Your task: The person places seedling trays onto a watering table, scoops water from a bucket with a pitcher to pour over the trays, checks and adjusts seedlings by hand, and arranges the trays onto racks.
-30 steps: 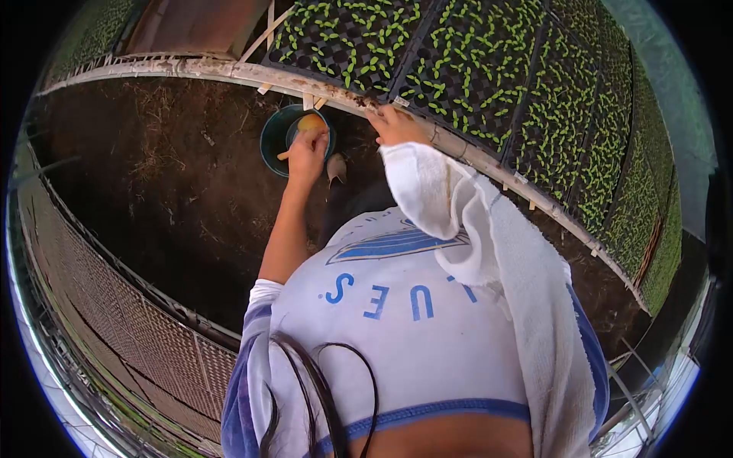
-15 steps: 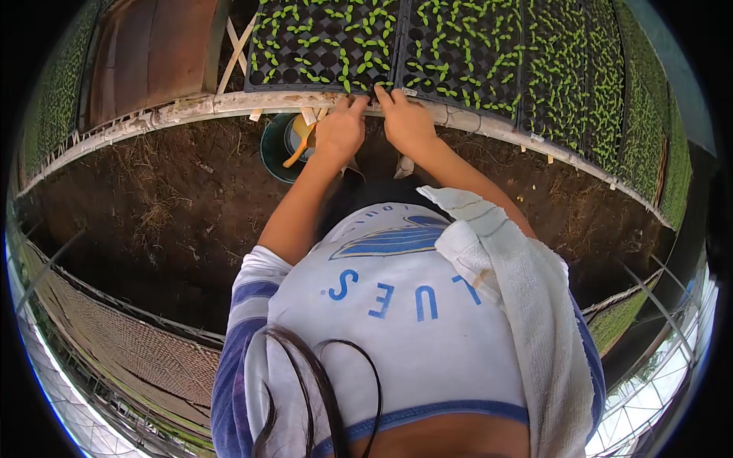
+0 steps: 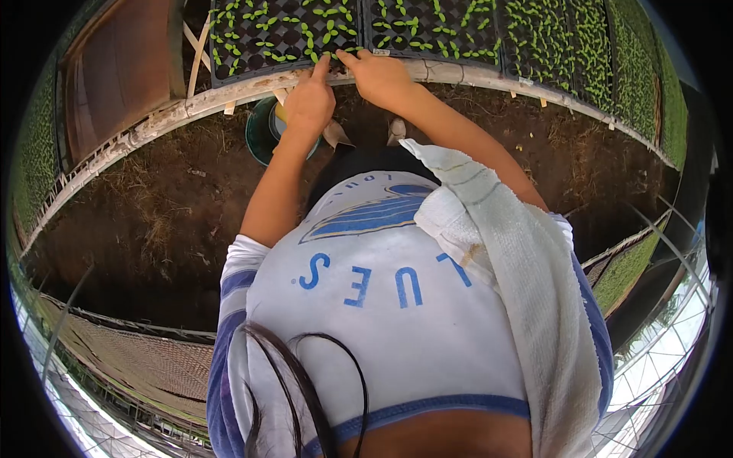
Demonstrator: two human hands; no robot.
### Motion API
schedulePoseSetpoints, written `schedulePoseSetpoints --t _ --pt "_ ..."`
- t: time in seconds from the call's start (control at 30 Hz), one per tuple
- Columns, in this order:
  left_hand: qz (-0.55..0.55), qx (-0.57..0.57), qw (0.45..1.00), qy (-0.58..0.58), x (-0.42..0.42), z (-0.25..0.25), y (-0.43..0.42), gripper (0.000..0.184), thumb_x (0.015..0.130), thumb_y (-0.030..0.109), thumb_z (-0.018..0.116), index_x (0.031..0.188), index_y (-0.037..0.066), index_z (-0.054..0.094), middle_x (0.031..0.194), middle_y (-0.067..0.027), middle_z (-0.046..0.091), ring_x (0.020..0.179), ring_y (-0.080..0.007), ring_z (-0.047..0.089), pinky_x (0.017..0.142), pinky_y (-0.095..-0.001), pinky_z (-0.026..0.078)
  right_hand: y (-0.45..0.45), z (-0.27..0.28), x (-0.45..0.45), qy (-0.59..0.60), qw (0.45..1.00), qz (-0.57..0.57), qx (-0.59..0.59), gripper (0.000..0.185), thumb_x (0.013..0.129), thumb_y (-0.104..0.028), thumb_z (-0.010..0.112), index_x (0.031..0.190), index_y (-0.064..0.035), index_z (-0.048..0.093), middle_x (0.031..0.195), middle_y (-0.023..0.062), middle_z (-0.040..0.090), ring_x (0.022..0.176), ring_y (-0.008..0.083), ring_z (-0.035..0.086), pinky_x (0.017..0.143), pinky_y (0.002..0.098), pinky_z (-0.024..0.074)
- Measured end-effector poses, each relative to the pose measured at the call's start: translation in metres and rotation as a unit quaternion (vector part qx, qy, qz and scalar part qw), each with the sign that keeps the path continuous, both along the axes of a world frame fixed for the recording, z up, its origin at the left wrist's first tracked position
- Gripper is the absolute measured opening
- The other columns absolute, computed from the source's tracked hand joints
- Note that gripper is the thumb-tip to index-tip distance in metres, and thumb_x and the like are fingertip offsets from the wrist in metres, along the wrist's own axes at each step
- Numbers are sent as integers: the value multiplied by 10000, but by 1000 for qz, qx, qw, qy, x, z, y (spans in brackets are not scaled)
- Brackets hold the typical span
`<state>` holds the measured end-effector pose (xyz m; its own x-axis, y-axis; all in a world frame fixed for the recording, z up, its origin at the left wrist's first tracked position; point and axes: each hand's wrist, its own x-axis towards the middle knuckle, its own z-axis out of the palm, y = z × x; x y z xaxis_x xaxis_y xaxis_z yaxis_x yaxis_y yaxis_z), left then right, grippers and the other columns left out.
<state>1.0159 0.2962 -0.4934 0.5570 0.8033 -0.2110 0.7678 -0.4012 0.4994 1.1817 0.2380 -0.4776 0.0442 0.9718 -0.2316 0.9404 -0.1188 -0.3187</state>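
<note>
My left hand (image 3: 309,105) is at the front edge of a black seedling tray (image 3: 282,72). Its index finger reaches onto the tray rim while the other fingers curl in; whether anything small is pinched there is hidden. Close beside it, my right hand (image 3: 384,80) comes in from the right, with its index finger and a neighbouring finger stretched apart over the same edge. The fingertips of both hands nearly meet around a front-row cell near the tray's right corner. Young green seedlings (image 3: 328,36) stand in many of the cells.
Another seedling tray (image 3: 435,57) adjoins on the right, with more beyond. A pale rail (image 3: 450,72) runs along the bench front. Below it, a green bucket (image 3: 258,131) sits on brown soil (image 3: 168,191). Brown boards (image 3: 126,72) lie at left. A white towel (image 3: 527,282) hangs over my shoulder.
The view has shifted, so the trays sit higher and further left. Both hands remain at the tray edge with their fingertips closer together. The orange-yellow handle over the bucket is now mostly hidden.
</note>
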Motion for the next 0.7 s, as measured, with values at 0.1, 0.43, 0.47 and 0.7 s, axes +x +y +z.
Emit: schedulePoseSetpoints --t 0.1,0.43,0.47,0.7 --pt "-39 7 999 13 -2 7 -3 554 922 94 536 1469 166 477 1252 -182 652 1061 -384 656 873 -484 533 3 -2 -6 110 992 -51 -30 558 896 -92 576 1449 -155 528 1059 142 679 893 314 690 752 426 544" --pt "-82 -7 994 -66 -65 17 -21 394 893 131 634 1285 99 615 1141 -178 659 991 -403 656 846 -484 537 -161 191 98 175 958 -223 -50 458 733 -3 773 1161 -96 636 1007 11 532 827 142 520 731 287 438" --pt "-71 -11 995 -67 -77 11 -21 381 891 137 636 1270 95 623 1142 -177 660 1005 -400 654 854 -485 536 -182 245 103 231 949 -211 48 389 736 -38 771 1094 -66 623 943 8 480 797 142 461 716 278 394" --pt "-74 -44 996 -26 -112 -14 6 320 874 120 615 1187 71 662 1035 -192 674 969 -381 666 855 -464 528 -253 456 -1 263 813 389 345 234 834 -247 720 796 -124 525 797 -49 489 663 112 400 612 262 306"
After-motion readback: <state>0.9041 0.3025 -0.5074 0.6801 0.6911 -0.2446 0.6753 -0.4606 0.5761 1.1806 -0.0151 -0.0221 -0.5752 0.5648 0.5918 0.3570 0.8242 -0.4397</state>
